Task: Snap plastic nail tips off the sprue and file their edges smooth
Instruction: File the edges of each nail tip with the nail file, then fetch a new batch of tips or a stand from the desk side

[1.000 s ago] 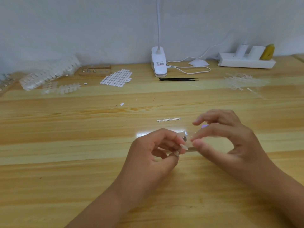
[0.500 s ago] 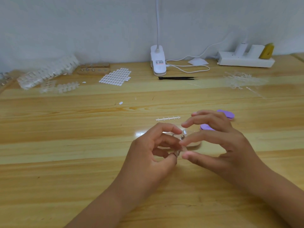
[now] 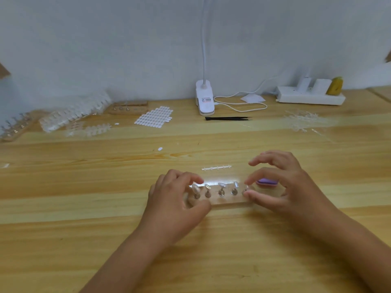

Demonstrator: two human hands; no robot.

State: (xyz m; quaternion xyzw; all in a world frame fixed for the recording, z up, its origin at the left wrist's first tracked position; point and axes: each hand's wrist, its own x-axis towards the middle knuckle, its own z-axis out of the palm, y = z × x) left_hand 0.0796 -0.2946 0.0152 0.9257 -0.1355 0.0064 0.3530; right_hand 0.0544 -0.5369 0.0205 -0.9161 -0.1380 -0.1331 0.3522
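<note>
A small wooden holder (image 3: 224,201) lies on the table in front of me, with several metal pegs that carry clear nail tips (image 3: 221,185). My left hand (image 3: 172,200) grips the holder's left end, thumb at the front and fingers behind. My right hand (image 3: 281,187) pinches the rightmost peg and its tip (image 3: 245,189) between thumb and index finger. A purple file block (image 3: 267,182) lies just behind my right fingers. A bare sprue strip (image 3: 216,167) lies beyond the holder.
At the back stand a white clip lamp (image 3: 204,98), black tweezers (image 3: 227,118) and a power strip (image 3: 311,97). Stacks of full sprues (image 3: 76,112), a second wooden holder (image 3: 129,108) and a sheet of white tabs (image 3: 154,118) sit back left. Spent sprues (image 3: 302,120) lie back right.
Both hands were close together working on one nail tip. They have drawn apart, uncovering the holder; the left now grips its left end and the right is at the rightmost peg.
</note>
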